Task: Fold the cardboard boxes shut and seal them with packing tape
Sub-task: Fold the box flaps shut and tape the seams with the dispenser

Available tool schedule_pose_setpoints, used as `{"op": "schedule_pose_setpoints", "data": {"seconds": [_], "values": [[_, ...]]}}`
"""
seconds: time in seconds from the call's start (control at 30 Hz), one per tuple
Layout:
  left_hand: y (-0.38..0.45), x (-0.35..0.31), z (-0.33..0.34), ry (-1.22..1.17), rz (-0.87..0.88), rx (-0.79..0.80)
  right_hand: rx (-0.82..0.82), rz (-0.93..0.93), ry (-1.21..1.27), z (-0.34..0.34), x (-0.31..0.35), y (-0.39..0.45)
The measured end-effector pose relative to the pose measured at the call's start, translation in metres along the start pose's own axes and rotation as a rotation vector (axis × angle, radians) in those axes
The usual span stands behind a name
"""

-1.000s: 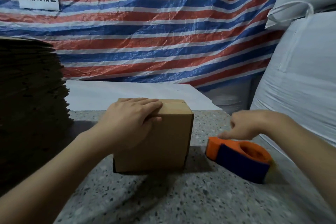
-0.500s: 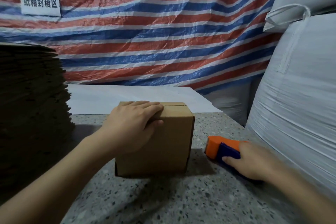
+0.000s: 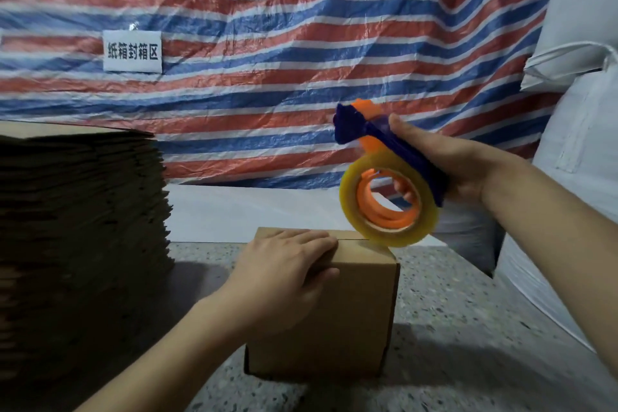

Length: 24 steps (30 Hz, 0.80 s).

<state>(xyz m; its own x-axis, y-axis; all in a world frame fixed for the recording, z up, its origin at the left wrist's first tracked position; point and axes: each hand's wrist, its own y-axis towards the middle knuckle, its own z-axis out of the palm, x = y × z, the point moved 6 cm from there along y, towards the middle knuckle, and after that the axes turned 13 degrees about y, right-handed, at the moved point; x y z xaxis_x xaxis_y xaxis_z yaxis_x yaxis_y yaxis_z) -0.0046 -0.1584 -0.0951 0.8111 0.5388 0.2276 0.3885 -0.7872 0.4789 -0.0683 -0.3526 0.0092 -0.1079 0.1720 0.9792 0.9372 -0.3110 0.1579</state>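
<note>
Speckled counter point(image 3: 451, 328): left hand point(image 3: 281, 274) flat on brown box point(image 3: 351, 318); right hand point(image 3: 444, 164) grips tape dispenser point(image 3: 384, 191).

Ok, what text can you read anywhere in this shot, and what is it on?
"纸箱封箱区": black characters on the white sign fixed to the striped tarp.
No print shows on the box, the tape dispenser or the white sacks.
</note>
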Motion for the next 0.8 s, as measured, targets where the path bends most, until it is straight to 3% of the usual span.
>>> {"op": "schedule_pose_setpoints", "data": {"seconds": [0.1,0.2,0.4,0.57,0.8], "values": [[-0.001,0.001,-0.002,-0.066,-0.037,0.001,0.057,0.119,-0.1,0.014,-0.003,0.015],[0.002,0.007,-0.004,-0.261,-0.185,-0.02,0.108,0.162,-0.156,0.022,-0.003,0.024],[0.003,0.033,-0.007,-0.868,-0.445,-0.101,0.191,0.233,-0.331,0.031,0.007,0.035],[0.006,0.058,-0.003,-1.387,-0.788,-0.142,0.199,0.261,-0.429,0.04,0.007,0.042],[0.008,0.062,-0.003,-1.458,-0.794,-0.152,0.264,0.298,-0.556,0.06,0.013,0.045]]}}
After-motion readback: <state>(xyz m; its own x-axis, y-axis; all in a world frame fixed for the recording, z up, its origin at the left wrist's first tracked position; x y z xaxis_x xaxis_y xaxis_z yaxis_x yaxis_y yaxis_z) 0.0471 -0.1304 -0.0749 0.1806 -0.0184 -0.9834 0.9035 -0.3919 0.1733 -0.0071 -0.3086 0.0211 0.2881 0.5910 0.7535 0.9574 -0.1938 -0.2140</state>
